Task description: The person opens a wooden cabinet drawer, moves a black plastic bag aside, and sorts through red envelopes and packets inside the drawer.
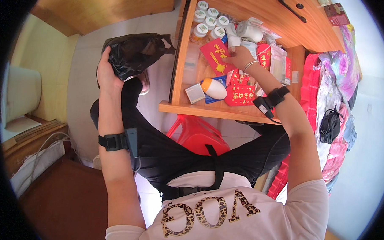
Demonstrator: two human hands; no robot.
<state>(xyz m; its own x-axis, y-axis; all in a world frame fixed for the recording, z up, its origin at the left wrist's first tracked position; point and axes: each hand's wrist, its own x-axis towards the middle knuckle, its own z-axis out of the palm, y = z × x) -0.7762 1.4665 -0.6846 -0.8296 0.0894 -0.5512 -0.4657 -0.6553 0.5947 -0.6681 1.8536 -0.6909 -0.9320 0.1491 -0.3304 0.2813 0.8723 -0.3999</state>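
Note:
My left hand (109, 70) grips a crumpled black plastic bag (135, 53) by its near side, left of the drawer. What is inside the bag is hidden. Over the open wooden drawer (191, 108), my right hand (242, 58) pinches the right edge of a red paper envelope (212, 52) with gold writing and a knot design. Its thumb lies on top of the paper; the other fingers are partly hidden. White crumpled paper (233, 39) is right by those fingertips. Below the hand are more red envelopes (240, 94).
Several white-capped bottles (210, 23) fill the drawer's far left corner, with a white bottle (249, 31) beside them. Nearer are a small box (195, 93) and an orange-and-white oval container (214, 88). A red plastic stool (202, 135) is under the drawer front. Bedding (330, 83) lies to the right.

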